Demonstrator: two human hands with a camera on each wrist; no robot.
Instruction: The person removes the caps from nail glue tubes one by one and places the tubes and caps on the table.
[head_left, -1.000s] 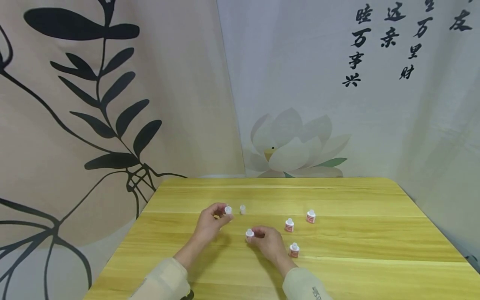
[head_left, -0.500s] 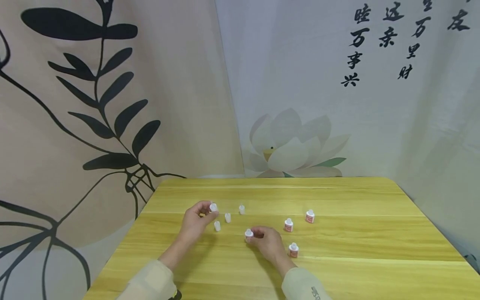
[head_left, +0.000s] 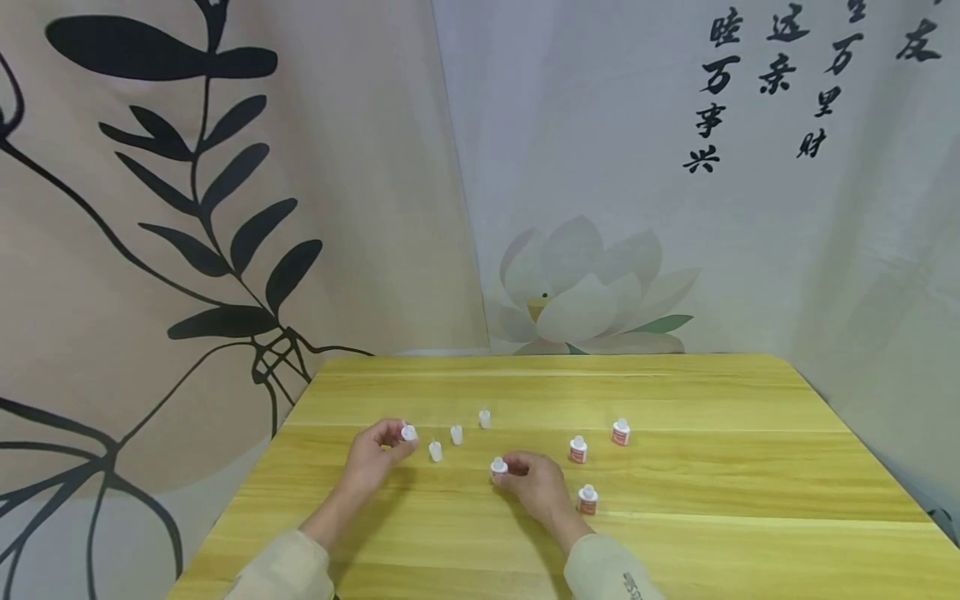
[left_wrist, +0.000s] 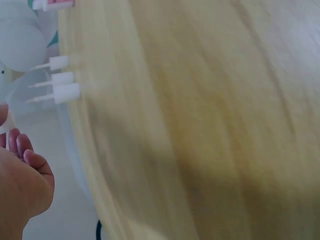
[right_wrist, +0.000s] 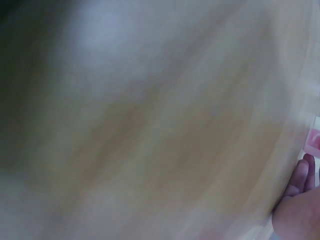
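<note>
My left hand (head_left: 370, 457) pinches a small white cap (head_left: 408, 432) between thumb and fingers, left of three similar caps. Those caps (left_wrist: 66, 93) stand on the wooden table, each with a thin stem pointing up in the left wrist view. In the head view they form a slanting row, with the nearest cap (head_left: 436, 452) just right of my left hand. My right hand (head_left: 537, 486) grips a small white bottle (head_left: 498, 467) with a narrow neck, near the middle of the table. My fingers partly hide its label. The right wrist view is largely blurred tabletop.
Right of my right hand stand three more white bottles with red labels: a near one (head_left: 588, 500), a middle one (head_left: 577, 450) and a far one (head_left: 620, 432). The yellow wooden table (head_left: 750, 467) reaches back to a printed curtain (head_left: 390, 208).
My left hand has moved left with the pinched cap, past the standing caps, then lowered slightly. Two caps it had been hiding now show. My right hand and the bottle have stayed put.
</note>
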